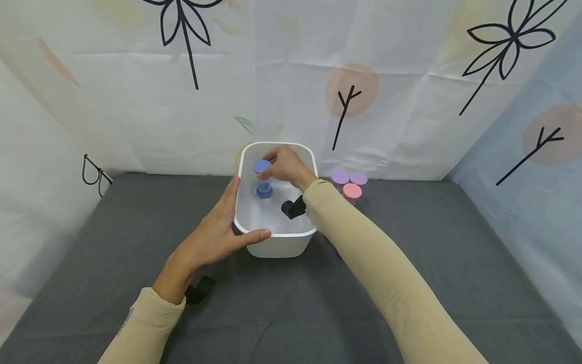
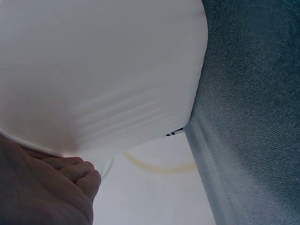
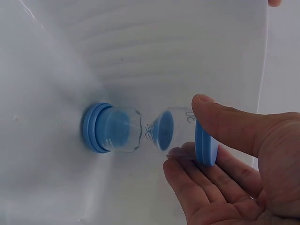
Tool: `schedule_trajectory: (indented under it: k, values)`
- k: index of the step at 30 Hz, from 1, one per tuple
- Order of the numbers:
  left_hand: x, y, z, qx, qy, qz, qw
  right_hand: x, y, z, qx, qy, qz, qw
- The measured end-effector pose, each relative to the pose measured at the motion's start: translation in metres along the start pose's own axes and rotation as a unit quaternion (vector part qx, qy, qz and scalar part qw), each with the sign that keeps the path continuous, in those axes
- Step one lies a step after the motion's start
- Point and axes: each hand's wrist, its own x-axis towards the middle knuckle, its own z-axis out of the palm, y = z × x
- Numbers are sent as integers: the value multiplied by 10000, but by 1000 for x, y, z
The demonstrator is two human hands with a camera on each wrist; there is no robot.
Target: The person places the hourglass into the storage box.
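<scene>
A sand timer [image 3: 163, 131] with blue caps, clear glass and blue sand in both bulbs stands upright inside a white plastic bin [image 1: 277, 246], its base against the bin floor. My right hand [image 1: 287, 164] reaches over the bin and holds the timer by its upper end, thumb [image 3: 225, 119] on one side and fingers on the other. At the bin's near left corner, my left hand [image 1: 217, 231] rests with long, straight fingers along the outer left wall and the thumb across the front rim. In the left wrist view its fingertips lie right at the rim.
Right of the bin, two purple-capped things [image 1: 358, 178] and a pink-capped one [image 1: 352, 191] stand close together, partly behind the right sleeve. A grey cloth [image 1: 409, 242] covers the table. Patterned white fabric [image 1: 286, 96] hangs behind it.
</scene>
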Motion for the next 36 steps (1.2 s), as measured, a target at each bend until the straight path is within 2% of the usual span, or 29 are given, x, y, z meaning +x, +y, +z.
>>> schedule_trajectory:
  k: [6,14,29,36]
  values:
    - [0,0,0,-52,32,101,9999,-1,-1,1,-102,-78,-59,9999]
    - [0,0,0,-38,31,76,10000,1,0,1,-215,-91,-72,9997]
    - [-2,0,0,-65,25,13,10000,-1,-1,0,191,112,24,9998]
    - [0,0,1,-29,43,61,10000,-3,-5,-5,384,334,27,9987]
